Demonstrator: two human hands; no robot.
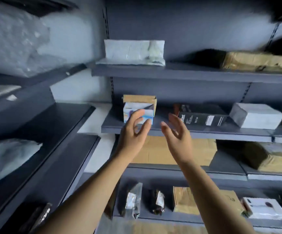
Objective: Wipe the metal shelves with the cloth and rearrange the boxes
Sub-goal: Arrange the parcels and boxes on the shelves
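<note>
Both bare forearms reach up and forward from the bottom of the view, side by side. The left hand (133, 132) is raised with its fingers spread and loosely bent, thumb apart from them, holding nothing. The right hand (177, 132) is at about the same height, just beside the left without touching it, palm turned inward, fingers loosely extended and slightly apart, also holding nothing.

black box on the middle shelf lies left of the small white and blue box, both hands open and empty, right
Not quite. The head view shows the black box lying right of the small white and blue box, not left. It is on the middle shelf, and the left hand and right hand are both open and empty.
</note>
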